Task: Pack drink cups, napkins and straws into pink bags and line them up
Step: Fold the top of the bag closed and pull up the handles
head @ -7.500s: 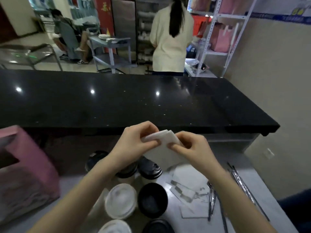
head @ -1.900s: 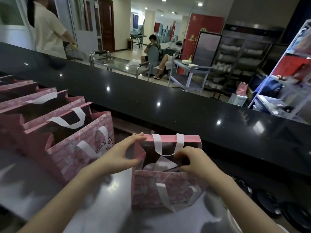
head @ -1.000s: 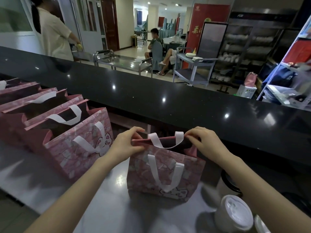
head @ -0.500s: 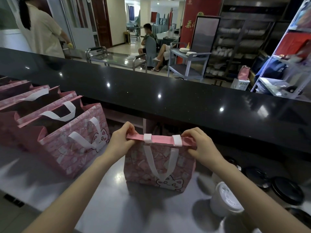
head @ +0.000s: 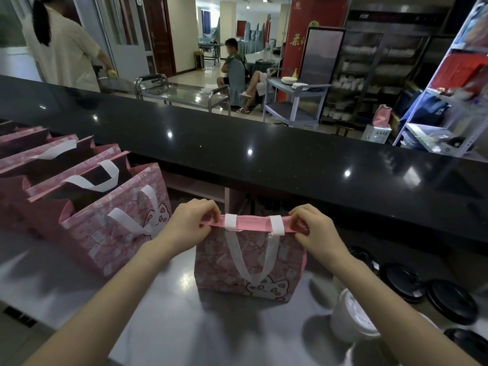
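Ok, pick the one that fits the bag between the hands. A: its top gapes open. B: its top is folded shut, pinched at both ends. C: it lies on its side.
B: the left hand and right hand each pinch one end of the folded-over top of the pink bag, which stands upright.

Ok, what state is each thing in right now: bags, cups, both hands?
Front bag: upright, top folded shut.
Left hand: pinches the fold's left end.
Right hand: pinches the fold's right end.
Row of bags: upright, tops open.
White-lidded cup: upright, lidded, outside the bags.
Black-lidded cups: lidded, outside the bags.
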A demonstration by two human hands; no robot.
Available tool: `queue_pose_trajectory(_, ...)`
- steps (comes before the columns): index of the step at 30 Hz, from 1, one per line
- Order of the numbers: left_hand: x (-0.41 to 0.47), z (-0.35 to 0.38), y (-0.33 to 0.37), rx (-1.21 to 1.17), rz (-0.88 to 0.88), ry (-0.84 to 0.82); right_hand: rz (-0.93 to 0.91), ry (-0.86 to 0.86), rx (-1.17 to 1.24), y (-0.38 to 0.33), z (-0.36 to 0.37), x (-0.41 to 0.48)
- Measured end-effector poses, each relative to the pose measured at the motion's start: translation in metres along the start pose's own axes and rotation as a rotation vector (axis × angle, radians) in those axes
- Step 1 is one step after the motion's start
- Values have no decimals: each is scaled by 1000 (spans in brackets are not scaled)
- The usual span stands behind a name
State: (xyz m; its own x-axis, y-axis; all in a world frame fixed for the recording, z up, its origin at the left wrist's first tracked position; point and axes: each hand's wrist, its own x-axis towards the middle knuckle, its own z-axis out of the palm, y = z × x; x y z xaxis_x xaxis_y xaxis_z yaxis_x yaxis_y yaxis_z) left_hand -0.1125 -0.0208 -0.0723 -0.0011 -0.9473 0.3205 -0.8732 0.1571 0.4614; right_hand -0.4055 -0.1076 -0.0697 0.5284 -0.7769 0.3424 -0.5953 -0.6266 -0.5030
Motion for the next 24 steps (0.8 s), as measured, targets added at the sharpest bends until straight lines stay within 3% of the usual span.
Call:
queue_pose_trajectory(3,6,9,10,44,113,2,12,-8,-13,0,1,3)
queue_pose_trajectory(10,14,8,28,-115,44,-62,37,4,9,3,1,1)
queue_pose_trajectory(21,15,4,12,-74,5,-3,20,-51,12,5,-3,1)
queue_pose_trajectory(24,5,-2,1,-215,-47,-65,19,-57,22,7,-6,3)
